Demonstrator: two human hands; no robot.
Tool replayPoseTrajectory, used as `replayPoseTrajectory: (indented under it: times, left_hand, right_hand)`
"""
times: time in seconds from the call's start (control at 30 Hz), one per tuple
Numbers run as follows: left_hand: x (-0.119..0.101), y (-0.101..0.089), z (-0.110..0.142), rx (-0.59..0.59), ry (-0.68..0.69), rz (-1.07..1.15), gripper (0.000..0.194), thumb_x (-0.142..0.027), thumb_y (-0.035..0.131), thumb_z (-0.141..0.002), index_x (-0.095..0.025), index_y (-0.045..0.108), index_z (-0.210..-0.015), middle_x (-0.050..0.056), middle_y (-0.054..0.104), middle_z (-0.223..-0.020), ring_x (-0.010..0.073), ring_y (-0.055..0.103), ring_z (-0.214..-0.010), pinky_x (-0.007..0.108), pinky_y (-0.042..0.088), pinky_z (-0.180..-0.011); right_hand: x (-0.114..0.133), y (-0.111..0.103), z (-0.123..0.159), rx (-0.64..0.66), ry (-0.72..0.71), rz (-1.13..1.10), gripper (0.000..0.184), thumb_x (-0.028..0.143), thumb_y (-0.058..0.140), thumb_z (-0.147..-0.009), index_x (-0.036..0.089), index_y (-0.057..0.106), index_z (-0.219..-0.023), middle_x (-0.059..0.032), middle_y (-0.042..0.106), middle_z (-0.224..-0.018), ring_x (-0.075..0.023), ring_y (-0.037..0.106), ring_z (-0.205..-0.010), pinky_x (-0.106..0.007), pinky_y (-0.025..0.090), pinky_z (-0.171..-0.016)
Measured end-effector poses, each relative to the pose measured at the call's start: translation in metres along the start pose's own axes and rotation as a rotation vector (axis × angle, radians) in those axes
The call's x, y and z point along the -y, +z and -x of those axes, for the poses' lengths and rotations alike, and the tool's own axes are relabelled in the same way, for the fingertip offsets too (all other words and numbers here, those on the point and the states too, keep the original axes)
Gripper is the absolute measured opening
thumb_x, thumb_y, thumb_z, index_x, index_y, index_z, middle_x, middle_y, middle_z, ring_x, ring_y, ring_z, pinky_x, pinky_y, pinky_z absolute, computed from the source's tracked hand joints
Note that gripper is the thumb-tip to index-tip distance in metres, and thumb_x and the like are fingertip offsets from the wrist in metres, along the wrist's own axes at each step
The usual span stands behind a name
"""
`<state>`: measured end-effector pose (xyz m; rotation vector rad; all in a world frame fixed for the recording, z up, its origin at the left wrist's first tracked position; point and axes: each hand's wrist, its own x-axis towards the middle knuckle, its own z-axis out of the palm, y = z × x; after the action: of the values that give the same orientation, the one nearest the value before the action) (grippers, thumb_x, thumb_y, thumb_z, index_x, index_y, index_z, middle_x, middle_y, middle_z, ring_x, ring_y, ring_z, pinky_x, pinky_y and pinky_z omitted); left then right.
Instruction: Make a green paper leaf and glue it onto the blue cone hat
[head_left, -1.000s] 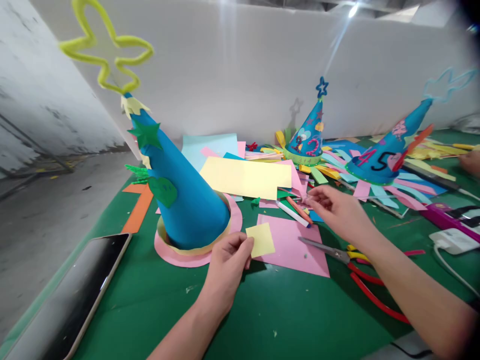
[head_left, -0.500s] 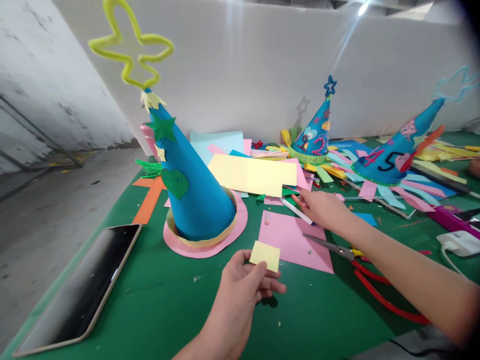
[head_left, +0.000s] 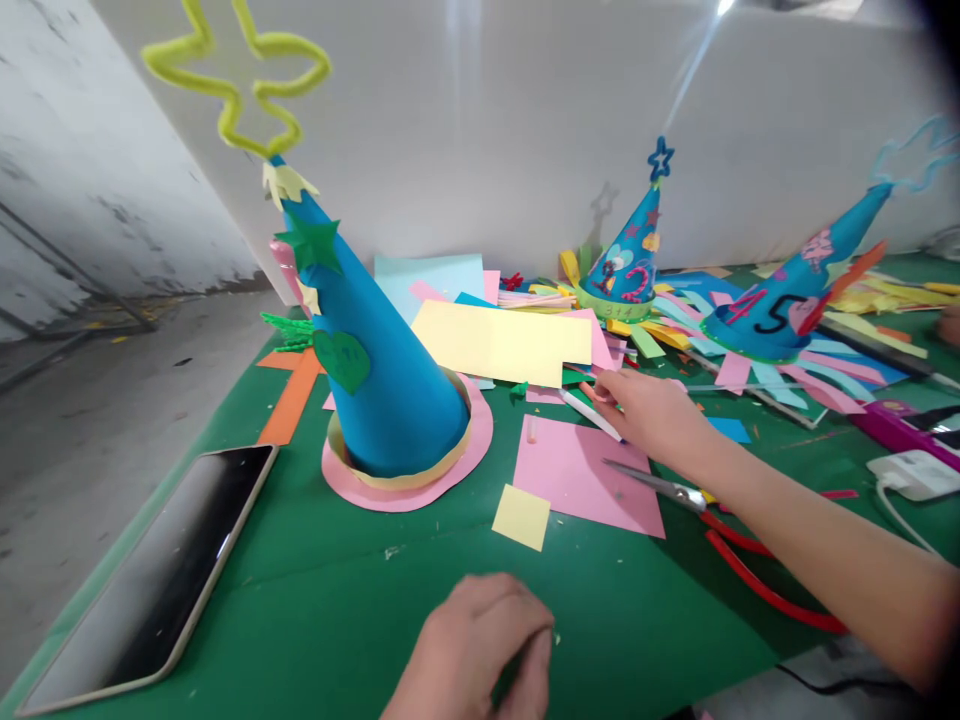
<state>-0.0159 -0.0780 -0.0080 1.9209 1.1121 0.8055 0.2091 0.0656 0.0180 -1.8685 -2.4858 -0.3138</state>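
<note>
My left hand [head_left: 484, 645] is low at the table's front, fingers curled loosely toward the thumb, with nothing visible in it. Beyond it a small pale yellow paper square [head_left: 522, 517] lies flat, one corner by a pink paper sheet [head_left: 585, 475]. My right hand [head_left: 652, 415] reaches over the far right corner of that sheet. Its fingers are drawn together beside a white marker [head_left: 590, 414] and an orange-red stick-like piece; what they grip is hidden. Under my right forearm lie red-handled scissors [head_left: 675, 492], blades on the pink sheet.
A tall blue cone hat [head_left: 390, 390] with a pink brim stands on the left, near a phone [head_left: 150, 580]. Two more blue hats [head_left: 622, 265] sit farther right among paper strips. A large pale yellow sheet [head_left: 499, 340] lies mid-table. A white charger [head_left: 911, 475] is at right.
My left hand has let go of the small yellow paper square, which now lies on the table, and has drawn back toward me. My right hand stays almost in place.
</note>
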Motion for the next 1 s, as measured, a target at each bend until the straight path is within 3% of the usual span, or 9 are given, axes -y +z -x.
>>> replayPoseTrajectory:
  times: [0.07,0.13,0.2,0.33,0.5,0.7,0.8,0.87,1.0]
  left_hand:
    - [0.007,-0.006,-0.010,-0.017,0.253,-0.352,0.027,-0.021,0.038,-0.084,-0.018,0.064,-0.090,0.010,0.067,-0.088,0.0236,0.061,-0.080,0.037,0.047,-0.070]
    - [0.015,-0.010,-0.017,0.085,0.317,-0.619,0.033,-0.024,0.039,-0.086,-0.017,0.055,-0.114,0.012,0.059,-0.118,0.0280,0.052,-0.108,0.044,0.040,-0.088]
    - [0.023,-0.009,-0.019,0.175,0.331,-0.767,0.046,-0.030,0.042,-0.086,-0.014,0.041,-0.129,0.013,0.043,-0.135,0.0294,0.038,-0.123,0.045,0.033,-0.097]
    - [0.038,0.002,-0.011,0.235,0.301,-0.819,0.060,-0.047,0.038,-0.085,-0.012,0.037,-0.133,0.014,0.036,-0.139,0.0317,0.031,-0.127,0.046,0.028,-0.099]
    - [0.042,0.020,0.003,0.193,0.279,-0.865,0.067,-0.059,0.032,-0.082,-0.014,0.043,-0.131,0.014,0.039,-0.137,0.0316,0.038,-0.122,0.044,0.026,-0.097]
    - [0.026,0.019,0.001,0.191,0.256,-0.919,0.069,-0.062,0.033,-0.081,-0.015,0.044,-0.130,0.013,0.046,-0.132,0.0300,0.047,-0.112,0.039,0.031,-0.090]
    - [0.020,0.016,-0.001,0.230,0.286,-0.905,0.067,-0.060,0.028,-0.084,-0.012,0.045,-0.129,0.014,0.047,-0.131,0.0295,0.048,-0.110,0.039,0.032,-0.087]
    - [0.020,0.020,0.001,0.216,0.231,-0.892,0.067,-0.060,0.027,-0.084,-0.013,0.047,-0.128,0.013,0.048,-0.131,0.0299,0.048,-0.110,0.040,0.031,-0.088]
    - [0.027,0.031,0.007,0.162,0.185,-0.834,0.068,-0.062,0.032,-0.081,-0.015,0.047,-0.128,0.015,0.048,-0.130,0.0327,0.046,-0.109,0.044,0.030,-0.090]
  right_hand:
    - [0.005,-0.005,0.003,0.016,-0.028,-0.016,0.017,0.025,0.041,-0.087,0.017,0.056,-0.084,-0.0065,0.066,-0.084,-0.0192,0.061,-0.074,-0.026,0.033,-0.054]
    - [0.010,-0.006,0.005,0.042,-0.046,-0.023,0.014,0.022,0.045,-0.085,0.017,0.057,-0.089,-0.0077,0.066,-0.087,-0.0201,0.062,-0.079,-0.026,0.037,-0.059]
    - [0.015,-0.004,0.005,0.066,-0.049,-0.019,0.015,0.019,0.046,-0.084,0.015,0.057,-0.094,-0.0094,0.067,-0.088,-0.0219,0.062,-0.082,-0.027,0.039,-0.062]
    - [0.018,0.007,0.000,0.097,-0.025,0.008,0.020,0.014,0.047,-0.081,0.012,0.055,-0.099,-0.0137,0.067,-0.088,-0.0256,0.064,-0.079,-0.029,0.040,-0.059]
    - [0.018,0.012,-0.004,0.122,0.001,0.020,0.022,0.008,0.046,-0.078,0.011,0.055,-0.097,-0.0158,0.067,-0.084,-0.0275,0.065,-0.075,-0.031,0.041,-0.059]
    - [0.016,-0.005,-0.002,0.124,-0.013,-0.043,0.024,0.010,0.048,-0.073,0.010,0.060,-0.094,-0.0173,0.067,-0.084,-0.0302,0.064,-0.079,-0.033,0.042,-0.060]
    - [0.007,-0.017,0.004,0.144,-0.039,-0.103,0.018,0.015,0.049,-0.072,0.014,0.064,-0.081,-0.0110,0.067,-0.072,-0.0267,0.063,-0.069,-0.031,0.042,-0.055]
    - [0.001,-0.023,0.012,0.195,-0.057,-0.324,0.015,0.020,0.051,-0.073,0.017,0.065,-0.075,-0.0052,0.065,-0.064,-0.0209,0.061,-0.061,-0.028,0.043,-0.050]
    - [0.001,-0.021,0.032,0.406,0.116,-1.202,0.019,0.024,0.057,-0.070,0.016,0.067,-0.085,0.0007,0.058,-0.057,-0.0100,0.050,-0.043,-0.020,0.038,-0.037]
